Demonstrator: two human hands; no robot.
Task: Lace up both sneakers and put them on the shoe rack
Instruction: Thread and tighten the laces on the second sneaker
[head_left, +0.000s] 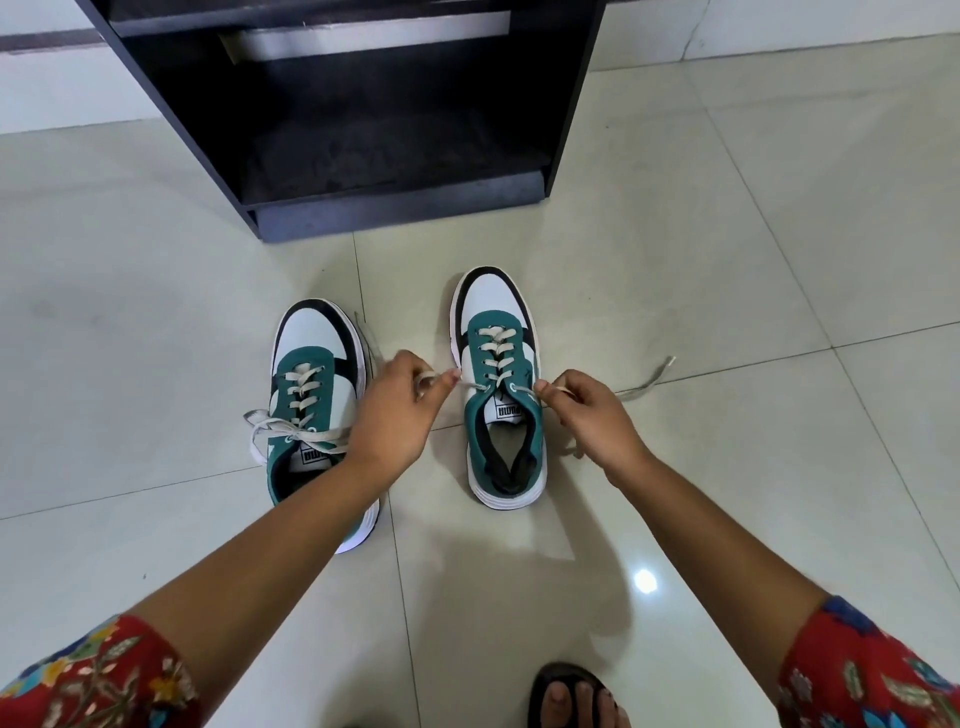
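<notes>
Two green, white and black sneakers stand side by side on the tiled floor, toes pointing away from me. The left sneaker (311, 395) has its lace tied in a bow. The right sneaker (501, 364) is laced through its eyelets, and both lace ends are pulled out sideways. My left hand (397, 408) pinches the left lace end beside that shoe. My right hand (589, 415) pinches the right lace end (647, 382), whose loose tail trails across the floor to the right. The black shoe rack (395, 213) stands just beyond the shoes, its bottom shelf open and bare.
Glossy pale floor tiles (156, 322) surround the shoes. My sandalled foot (574, 696) shows at the bottom edge. A white wall runs behind the rack.
</notes>
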